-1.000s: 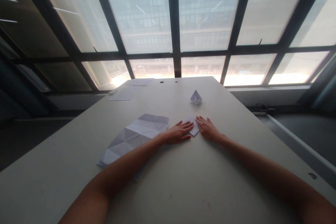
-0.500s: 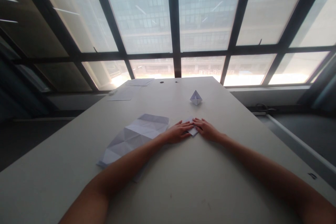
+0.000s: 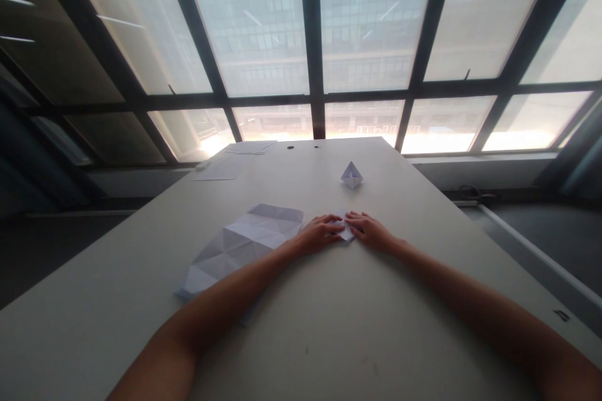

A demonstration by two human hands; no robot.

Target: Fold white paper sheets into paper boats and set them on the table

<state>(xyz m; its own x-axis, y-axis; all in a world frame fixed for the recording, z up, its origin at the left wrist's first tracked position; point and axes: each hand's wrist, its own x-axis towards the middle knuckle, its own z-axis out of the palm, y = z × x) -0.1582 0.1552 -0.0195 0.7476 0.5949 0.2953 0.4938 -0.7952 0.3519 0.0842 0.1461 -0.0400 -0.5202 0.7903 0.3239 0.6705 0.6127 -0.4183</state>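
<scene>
A small folded piece of white paper (image 3: pixel 347 234) lies flat on the table between my two hands, partly covered by them. My left hand (image 3: pixel 322 230) rests on its left side, fingers apart and slightly bent, tips on the paper. From the right, my right hand (image 3: pixel 369 230) lies with outstretched fingers over the paper's right edge. Just beyond the hands stands a folded paper boat (image 3: pixel 352 175) with a pointed peak. Left of my left hand, a large creased sheet of paper (image 3: pixel 251 232) is spread out, its near part hidden under my left forearm.
The long white table (image 3: pixel 301 351) reaches toward a wall of dark-framed windows (image 3: pixel 263 25). Flat white sheets (image 3: pixel 219 169) lie at its far left, and two dark round spots, one of them a hole (image 3: pixel 290 147), mark the far end.
My left hand's fingers have drawn back a little to the left and bent, baring more of the folded paper. My right hand has hardly moved.
</scene>
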